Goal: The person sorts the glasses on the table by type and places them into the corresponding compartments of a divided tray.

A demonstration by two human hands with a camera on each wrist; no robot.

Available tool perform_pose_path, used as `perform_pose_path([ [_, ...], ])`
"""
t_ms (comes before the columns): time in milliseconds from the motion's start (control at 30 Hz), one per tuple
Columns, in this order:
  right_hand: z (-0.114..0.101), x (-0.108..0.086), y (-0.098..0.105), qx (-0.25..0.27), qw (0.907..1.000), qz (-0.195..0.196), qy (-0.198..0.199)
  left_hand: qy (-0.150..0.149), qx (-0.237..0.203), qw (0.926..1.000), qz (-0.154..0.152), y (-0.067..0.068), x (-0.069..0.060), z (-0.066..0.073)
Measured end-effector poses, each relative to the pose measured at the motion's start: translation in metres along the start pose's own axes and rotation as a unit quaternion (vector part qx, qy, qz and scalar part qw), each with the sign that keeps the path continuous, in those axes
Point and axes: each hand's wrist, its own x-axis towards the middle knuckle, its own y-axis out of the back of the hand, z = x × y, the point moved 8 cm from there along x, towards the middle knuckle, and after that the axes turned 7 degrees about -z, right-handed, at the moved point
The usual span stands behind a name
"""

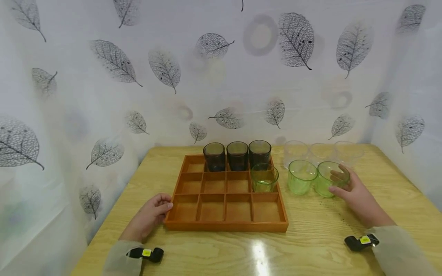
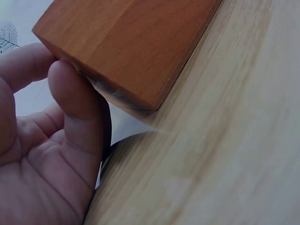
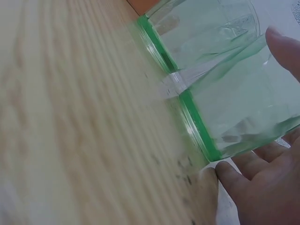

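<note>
A shallow wooden tray [image 1: 224, 226] divided into compartments stands on the table. My left hand [image 1: 150, 214] holds its left edge near the front corner; the left wrist view has the thumb [image 2: 70, 89] against the tray's side. At the right, my right hand [image 1: 360, 201] grips a green glass [image 1: 322, 183], thumb at the front and fingers round the far side. Another green glass [image 1: 299, 186] stands close beside it on the left. A third green glass [image 1: 264, 184] sits in the middle row's rightmost compartment. Three dark glasses [image 1: 214, 155] occupy the back row.
Several clear glasses [image 1: 296, 149] stand behind the green ones at the back right, hard to make out against the curtain. A white leaf-patterned curtain [image 1: 221, 84] encloses the wooden table [image 1: 207, 253] at the back and sides.
</note>
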Motion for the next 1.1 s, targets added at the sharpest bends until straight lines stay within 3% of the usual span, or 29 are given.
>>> perform_pose_path([
  [200,0.005,0.001,-0.003,-0.003,0.9998,0.009,-0.017,0.005,0.003,1.0,-0.006,0.002,0.0,-0.003],
  [533,0.003,-0.002,0.003,-0.061,0.9965,0.041,-0.039,0.016,0.01,0.9998,0.001,0.003,0.0,-0.003],
  [733,-0.01,-0.008,0.013,-0.071,0.995,0.069,-0.016,0.013,0.016,0.9998,-0.001,0.001,0.001,-0.002],
  [900,-0.024,-0.008,0.012,-0.048,0.9971,0.058,-0.004,0.007,0.014,0.9999,0.002,0.001,0.003,-0.003],
  [1100,-0.039,-0.005,0.01,-0.056,0.9963,0.065,0.002,0.001,0.009,1.0,0.001,0.002,0.002,-0.004],
])
